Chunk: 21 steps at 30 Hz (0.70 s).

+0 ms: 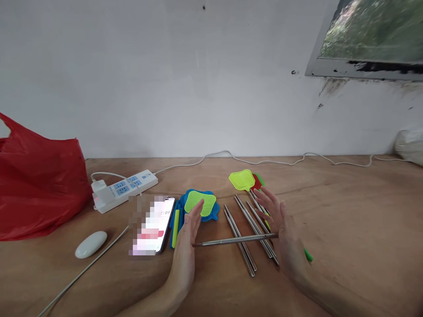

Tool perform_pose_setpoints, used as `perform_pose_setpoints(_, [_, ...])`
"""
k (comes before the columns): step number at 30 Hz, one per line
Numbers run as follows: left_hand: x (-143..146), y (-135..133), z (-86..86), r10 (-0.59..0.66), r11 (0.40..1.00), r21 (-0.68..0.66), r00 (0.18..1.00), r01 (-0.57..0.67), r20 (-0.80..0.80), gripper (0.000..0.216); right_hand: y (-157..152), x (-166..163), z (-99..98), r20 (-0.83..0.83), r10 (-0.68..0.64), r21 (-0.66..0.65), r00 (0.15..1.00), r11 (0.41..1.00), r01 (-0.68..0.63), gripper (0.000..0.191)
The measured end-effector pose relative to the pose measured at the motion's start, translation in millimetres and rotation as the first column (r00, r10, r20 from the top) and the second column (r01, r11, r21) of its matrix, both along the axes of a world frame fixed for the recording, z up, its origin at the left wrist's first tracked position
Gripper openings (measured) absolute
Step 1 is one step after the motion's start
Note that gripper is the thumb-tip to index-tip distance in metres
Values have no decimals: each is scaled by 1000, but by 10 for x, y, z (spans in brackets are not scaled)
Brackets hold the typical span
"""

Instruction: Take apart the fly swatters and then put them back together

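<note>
A thin metal telescopic rod (233,240) spans the gap between my palms, one end pressed against each. My left hand (185,240) has its fingers stretched out, and so does my right hand (283,226); neither wraps round the rod. Beneath it lie several loose metal rods (240,242). Behind my left hand are a yellow-green mesh flyswatter head (200,203) and blue heads (212,215) under it. Blue and yellow-green handle tubes (176,229) lie beside them. A yellow-green flyswatter (242,179) and a red one (257,182) lie beyond my right hand, which partly hides their shafts.
A lit phone (155,226) lies left of the tubes. Further left are a white power strip (124,191), a white oval object (91,244) and a red plastic bag (42,185). A cable (264,162) runs along the wall. A green tip (308,254) shows by my right wrist.
</note>
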<state>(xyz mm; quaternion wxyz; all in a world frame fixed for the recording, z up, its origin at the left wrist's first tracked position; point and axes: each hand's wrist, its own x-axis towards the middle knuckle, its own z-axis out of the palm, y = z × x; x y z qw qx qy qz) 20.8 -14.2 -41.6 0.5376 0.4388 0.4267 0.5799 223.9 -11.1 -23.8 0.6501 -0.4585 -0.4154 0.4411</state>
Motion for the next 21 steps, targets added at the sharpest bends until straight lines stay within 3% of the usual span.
perform_pose_setpoints(4, [1,7,22,11,1000,-3,1000,-11,10,72,61,19,-25,12,-5,-62,1000,998,6,66])
perform_pose_setpoints(7, [11,22,79,0,1000,31,1000,0,10,70,51,63,-77,78,102,-162,992,983,-88,64])
perform_pose_setpoints(8, [12,25,103,-12,999,48,1000,12,3,68,38,84,-96,135,195,-225,972,961,-162,60])
perform_pose_setpoints(10, [-1,28,163,-45,996,71,998,48,-38,61,10,130,-118,283,250,-305,926,939,-161,59])
perform_pose_setpoints(13, [-68,30,287,-135,986,57,954,156,-268,50,-7,209,-73,482,299,-306,823,938,-161,59])
perform_pose_setpoints(15, [-139,37,376,-211,958,50,815,281,-540,41,0,259,10,549,331,-322,768,931,-171,58])
perform_pose_setpoints(17, [-212,44,444,-234,894,62,580,444,-780,40,10,294,99,593,345,-337,727,927,-165,55])
perform_pose_setpoints(19, [-269,42,472,-191,808,57,352,586,-916,45,15,308,153,630,350,-327,693,929,-173,56])
perform_pose_setpoints(21, [-301,26,456,-135,749,32,200,662,-970,41,12,306,158,638,361,-311,680,929,-202,57])
